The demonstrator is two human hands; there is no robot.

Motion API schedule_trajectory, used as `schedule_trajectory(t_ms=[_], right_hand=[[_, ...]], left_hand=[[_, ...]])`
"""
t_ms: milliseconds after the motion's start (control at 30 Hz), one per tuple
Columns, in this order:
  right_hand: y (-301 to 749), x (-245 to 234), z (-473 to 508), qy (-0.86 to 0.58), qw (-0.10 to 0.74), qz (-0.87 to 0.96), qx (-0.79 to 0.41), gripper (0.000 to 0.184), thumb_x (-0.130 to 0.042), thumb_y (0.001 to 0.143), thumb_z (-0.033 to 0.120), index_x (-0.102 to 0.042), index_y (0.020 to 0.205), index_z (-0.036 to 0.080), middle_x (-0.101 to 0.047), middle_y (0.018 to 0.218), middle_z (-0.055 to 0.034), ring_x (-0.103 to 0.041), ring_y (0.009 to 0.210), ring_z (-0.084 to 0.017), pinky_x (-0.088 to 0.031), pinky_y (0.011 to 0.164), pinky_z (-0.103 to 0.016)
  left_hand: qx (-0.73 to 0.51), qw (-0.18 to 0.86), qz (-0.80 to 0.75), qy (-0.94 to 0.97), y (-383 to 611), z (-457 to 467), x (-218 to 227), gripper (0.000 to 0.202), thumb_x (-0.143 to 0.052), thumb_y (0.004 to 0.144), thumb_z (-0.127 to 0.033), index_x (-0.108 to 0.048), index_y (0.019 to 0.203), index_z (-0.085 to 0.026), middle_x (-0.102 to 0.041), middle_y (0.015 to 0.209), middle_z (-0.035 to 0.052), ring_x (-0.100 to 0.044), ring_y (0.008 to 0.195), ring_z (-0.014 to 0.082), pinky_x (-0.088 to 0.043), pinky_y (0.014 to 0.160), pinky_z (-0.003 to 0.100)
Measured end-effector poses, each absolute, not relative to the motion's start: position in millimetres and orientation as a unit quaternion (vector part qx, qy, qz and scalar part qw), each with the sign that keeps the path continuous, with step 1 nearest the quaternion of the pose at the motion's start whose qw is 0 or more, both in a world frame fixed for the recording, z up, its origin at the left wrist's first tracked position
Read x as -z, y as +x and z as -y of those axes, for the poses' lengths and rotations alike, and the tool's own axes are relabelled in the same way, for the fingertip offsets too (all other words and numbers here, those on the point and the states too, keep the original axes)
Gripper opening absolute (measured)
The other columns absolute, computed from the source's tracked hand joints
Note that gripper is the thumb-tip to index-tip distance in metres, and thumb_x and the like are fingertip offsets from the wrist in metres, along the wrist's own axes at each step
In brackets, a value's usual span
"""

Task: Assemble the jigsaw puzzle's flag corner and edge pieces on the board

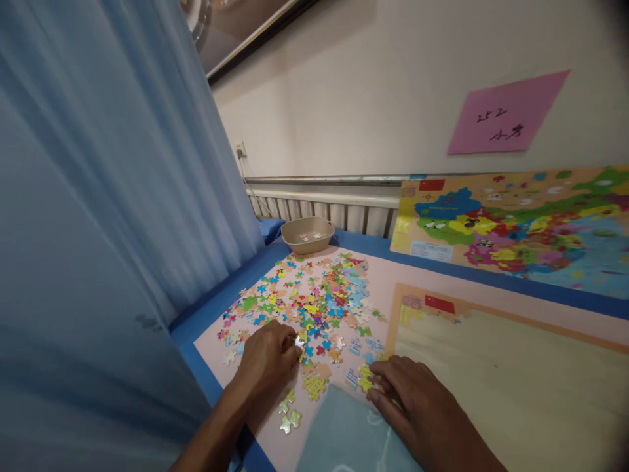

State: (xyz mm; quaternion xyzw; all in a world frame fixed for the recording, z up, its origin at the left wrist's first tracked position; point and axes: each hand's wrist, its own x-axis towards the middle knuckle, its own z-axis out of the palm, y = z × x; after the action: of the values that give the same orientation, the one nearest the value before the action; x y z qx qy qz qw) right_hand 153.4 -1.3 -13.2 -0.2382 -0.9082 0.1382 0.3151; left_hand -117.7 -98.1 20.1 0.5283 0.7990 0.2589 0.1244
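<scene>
My left hand [272,351] is closed in a pinch on a small pale puzzle piece [299,341], at the near edge of a spread of loose puzzle pieces [314,308]. My right hand [417,403] rests low on the right, its thumb and forefinger at two sides of a yellow puzzle piece [364,378]. Light-blue pieces with print [352,377] lie just left of those fingertips. Between the hands is a joined yellow cluster [314,387], with several yellowish pieces [289,419] nearer me. A puzzle frame board [496,367], with a few pieces set in its top left corner, lies beside my right hand.
A beige bowl [307,246] holding a few pieces stands at the back. The colourful map picture [515,229] leans against the wall, below a pink note [508,121]. A blue curtain [128,164] hangs on the left. A translucent bluish sheet [344,432] lies in front.
</scene>
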Motion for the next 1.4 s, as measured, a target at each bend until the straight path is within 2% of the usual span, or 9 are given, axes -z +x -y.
schedule_trajectory(t_ms=[167,333,433,600,767,967,1067,1167,1400], right_hand=[[153.6,12.1,1.8,-0.239,0.314,0.909,-0.137,0.008,-0.063,0.094,0.02,-0.066,0.099,0.026,-0.069,0.084,-0.0017,-0.066,0.076,-0.021,-0.053,0.068,-0.035],[153.1,10.8,2.2,-0.241,0.312,0.908,-0.143,0.009,-0.061,0.096,0.021,-0.066,0.099,0.027,-0.069,0.085,-0.002,-0.066,0.077,-0.021,-0.052,0.068,-0.034],[153.1,10.6,2.1,-0.247,0.302,0.908,-0.153,0.008,-0.061,0.096,0.021,-0.066,0.099,0.027,-0.068,0.084,-0.002,-0.066,0.077,-0.021,-0.052,0.068,-0.034],[153.2,10.3,2.2,-0.253,0.284,0.91,-0.164,0.008,-0.06,0.097,0.024,-0.067,0.098,0.025,-0.068,0.085,-0.0029,-0.065,0.078,-0.022,-0.051,0.07,-0.036],[152.4,9.1,3.7,-0.262,0.271,0.91,-0.171,0.008,-0.059,0.096,0.022,-0.067,0.096,0.024,-0.068,0.087,-0.0039,-0.065,0.08,-0.022,-0.051,0.073,-0.036],[152.6,6.7,3.5,-0.258,0.278,0.909,-0.172,0.011,-0.057,0.098,0.025,-0.068,0.098,0.025,-0.068,0.085,-0.0036,-0.065,0.079,-0.022,-0.05,0.071,-0.036],[152.8,8.0,2.9,-0.26,0.274,0.91,-0.17,0.01,-0.059,0.098,0.025,-0.069,0.099,0.026,-0.069,0.086,-0.0036,-0.066,0.08,-0.023,-0.049,0.071,-0.036],[152.1,11.0,2.4,-0.263,0.273,0.912,-0.158,0.011,-0.059,0.097,0.025,-0.069,0.099,0.026,-0.07,0.085,-0.0035,-0.067,0.08,-0.024,-0.049,0.071,-0.037],[152.5,15.7,1.3,-0.27,0.266,0.916,-0.134,0.011,-0.06,0.094,0.022,-0.07,0.098,0.026,-0.073,0.086,-0.0028,-0.068,0.078,-0.024,-0.048,0.071,-0.037]], left_hand=[[-0.294,0.131,-0.8,0.507,-116.3,94.8,-14.1,0.015,-0.062,0.078,-0.02,-0.075,0.084,-0.023,-0.07,0.091,0.0065,-0.062,0.087,0.0232,-0.037,0.076,0.032],[-0.346,0.234,-0.777,0.47,-121.6,94.0,-8.2,0.014,-0.053,0.083,-0.024,-0.064,0.077,-0.021,-0.067,0.064,0.0009,-0.059,0.053,0.0155,-0.039,0.055,0.026],[-0.363,0.274,-0.766,0.454,-125.2,88.8,-8.5,0.013,-0.053,0.082,-0.025,-0.063,0.075,-0.021,-0.065,0.057,-0.0007,-0.056,0.046,0.0138,-0.039,0.05,0.024],[-0.37,0.246,-0.775,0.449,-143.6,69.8,-9.0,0.011,-0.058,0.075,-0.019,-0.069,0.076,-0.019,-0.069,0.063,0.0002,-0.061,0.057,0.0147,-0.041,0.056,0.024],[-0.374,0.178,-0.794,0.444,-158.4,62.3,-8.5,0.022,-0.06,0.076,-0.015,-0.076,0.091,-0.019,-0.077,0.088,0.0036,-0.069,0.083,0.0198,-0.048,0.074,0.027],[-0.339,0.203,-0.784,0.479,-138.7,86.9,-4.4,0.018,-0.057,0.086,-0.019,-0.076,0.086,-0.019,-0.074,0.072,0.0012,-0.065,0.063,0.0158,-0.046,0.063,0.026],[-0.308,0.172,-0.8,0.485,-138.6,101.2,-9.3,0.019,-0.058,0.089,-0.021,-0.077,0.09,-0.021,-0.076,0.082,0.0021,-0.067,0.072,0.0161,-0.045,0.067,0.026],[-0.255,0.122,-0.829,0.483,-145.5,114.4,-18.7,0.019,-0.059,0.089,-0.02,-0.076,0.082,-0.021,-0.075,0.089,0.0034,-0.066,0.083,0.0176,-0.04,0.073,0.028],[-0.142,0.058,-0.864,0.479,-131.3,126.9,-25.0,0.023,-0.056,0.087,-0.019,-0.076,0.075,-0.02,-0.07,0.087,0.0067,-0.059,0.078,0.0187,-0.027,0.067,0.032]])
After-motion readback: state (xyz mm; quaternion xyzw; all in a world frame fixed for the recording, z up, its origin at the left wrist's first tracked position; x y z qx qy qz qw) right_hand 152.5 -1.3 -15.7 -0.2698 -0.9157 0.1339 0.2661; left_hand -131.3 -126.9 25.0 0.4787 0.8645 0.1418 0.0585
